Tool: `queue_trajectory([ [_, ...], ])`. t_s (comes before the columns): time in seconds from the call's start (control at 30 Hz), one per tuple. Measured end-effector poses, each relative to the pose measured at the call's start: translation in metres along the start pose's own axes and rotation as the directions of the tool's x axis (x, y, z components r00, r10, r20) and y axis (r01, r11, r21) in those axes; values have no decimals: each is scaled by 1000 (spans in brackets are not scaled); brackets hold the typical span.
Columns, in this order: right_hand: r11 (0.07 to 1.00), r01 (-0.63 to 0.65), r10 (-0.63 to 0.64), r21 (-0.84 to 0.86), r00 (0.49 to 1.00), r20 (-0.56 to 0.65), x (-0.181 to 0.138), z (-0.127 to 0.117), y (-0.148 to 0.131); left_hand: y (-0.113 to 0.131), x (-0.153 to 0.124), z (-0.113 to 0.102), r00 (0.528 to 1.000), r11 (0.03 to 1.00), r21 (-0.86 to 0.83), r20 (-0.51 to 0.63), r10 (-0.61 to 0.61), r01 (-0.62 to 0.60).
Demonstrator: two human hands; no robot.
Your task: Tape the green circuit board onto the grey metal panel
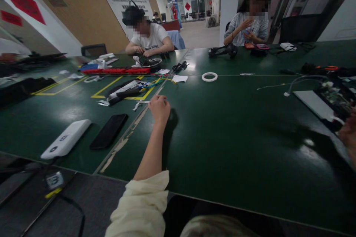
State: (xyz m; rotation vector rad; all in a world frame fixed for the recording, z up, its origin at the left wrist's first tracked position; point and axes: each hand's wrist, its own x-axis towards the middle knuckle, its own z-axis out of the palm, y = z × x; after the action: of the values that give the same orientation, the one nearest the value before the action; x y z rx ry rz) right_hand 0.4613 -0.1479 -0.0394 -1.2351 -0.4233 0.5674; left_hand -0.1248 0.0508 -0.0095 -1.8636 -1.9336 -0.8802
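Note:
My left hand (159, 108) reaches out from a cream sleeve (141, 207) over the dark green table (236, 129). Its fingers are curled closed near the table's seam, and what they hold, if anything, is hidden. Small white scraps (139, 103) lie just left of it. Beyond it are coloured wires (154, 81) and a black and white tool (124, 92). Only a blurred part of my right hand (349, 135) shows at the right edge, beside a circuit board (336, 98) and a white panel (313, 103); its fingers cannot be made out.
A white power bank (66, 139) and a black phone (109, 130) lie at the near left. A white tape ring (209, 77) and white paper (180, 78) lie further back. Two people (148, 39) (250, 26) sit across the table, with a black headset (222, 50) near them.

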Motion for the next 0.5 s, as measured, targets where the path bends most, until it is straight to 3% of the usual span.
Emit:
queue_trajectory([
  [0.1, 991, -133, 126, 27, 975, 184, -23, 30, -5, 2, 0, 0, 1000, 1000, -12, -7, 15, -15],
  [0.23, 971, -238, 226, -21, 889, 398, -57, 66, -9, 12, -1, -3, 999, 998, -45, -9, 41, -42],
  [0.37, 935, -328, 335, -131, 704, 626, -76, 86, 2, 34, -6, -8, 994, 986, -127, 3, 111, -110],
  [0.5, 899, -345, 424, -271, 524, 739, -84, 94, 18, 66, -17, -13, 973, 928, -309, 37, 229, -207],
])
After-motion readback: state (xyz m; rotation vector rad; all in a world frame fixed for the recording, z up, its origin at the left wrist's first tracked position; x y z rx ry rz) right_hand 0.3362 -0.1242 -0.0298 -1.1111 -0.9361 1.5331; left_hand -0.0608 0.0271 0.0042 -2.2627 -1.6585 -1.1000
